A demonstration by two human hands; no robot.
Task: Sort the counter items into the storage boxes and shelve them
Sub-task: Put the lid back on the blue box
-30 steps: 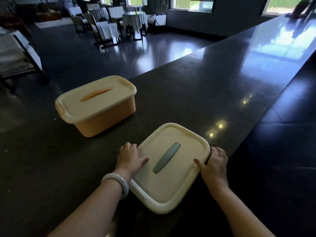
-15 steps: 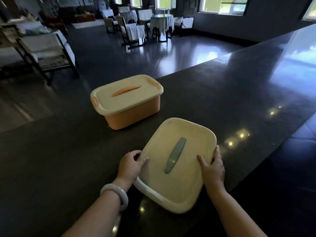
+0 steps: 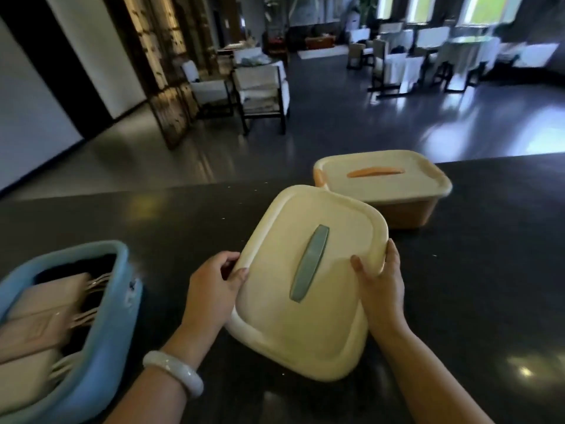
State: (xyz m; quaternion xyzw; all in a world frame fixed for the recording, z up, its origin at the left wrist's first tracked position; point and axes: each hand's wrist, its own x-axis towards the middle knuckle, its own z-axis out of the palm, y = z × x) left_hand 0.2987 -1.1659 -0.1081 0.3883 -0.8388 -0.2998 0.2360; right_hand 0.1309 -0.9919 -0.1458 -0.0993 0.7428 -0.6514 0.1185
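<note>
The open blue box (image 3: 101, 356), already packed, sits at the tabletop's (image 3: 458, 301) left edge, apparently awaiting its cover. The left hand (image 3: 211, 292) and right hand (image 3: 382, 292) each close a grip on opposite edges of the cream lid (image 3: 275, 301), tilted up off the tabletop, wrists level. Behind, the orange box (image 3: 397, 215) sits closed.

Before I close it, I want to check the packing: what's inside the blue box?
The open blue box holds pale flat packets stacked on edge, with thin pale prongs or handles showing beside them. Its dark bottom and anything beneath the packets are covered.
</note>
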